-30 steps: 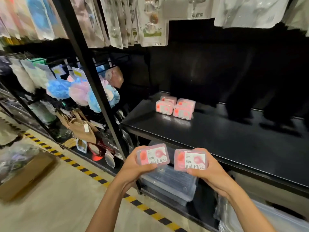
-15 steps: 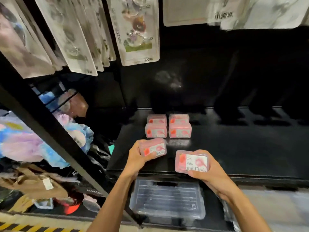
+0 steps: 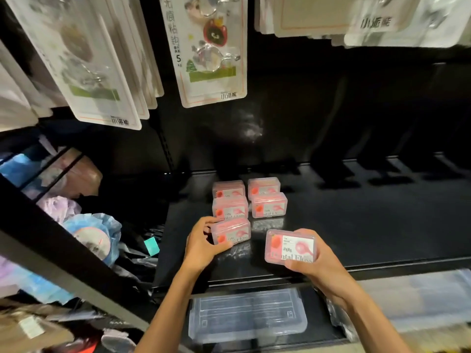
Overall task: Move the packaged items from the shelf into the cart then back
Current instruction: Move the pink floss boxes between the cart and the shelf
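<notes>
Nearest, below the shelf lip: a clear bin (image 3: 247,318) on the lower level, untouched. Right hand (image 3: 319,263) grips 1 floss box (image 3: 290,247) by its lower edge, label up, held over the front of the shelf (image 3: 369,225), not yet set down; whether it touches the surface cannot be told. Left hand (image 3: 204,244) is curled round a 2nd box (image 3: 230,231), thumb under the front edge, fingers at its left end, box apparently resting on the shelf directly in front of the left column. Behind: 4 boxes (image 3: 248,198) in a 2-by-2 block, close together, labels facing the camera. 1 second ago both boxes were held out in front of the shelf edge, in the aisle; half a second ago the left one had reached the shelf front; now it sits lined up with the left column. Judgement: this is the return leg, boxes going back from cart to shelf, and the left box is about placed. Next likely the right box goes in front of the right column, making a 3rd row. Cart is out of view. Farthest: hanging hook packs (image 3: 212,50) above, dark back panel.
</notes>
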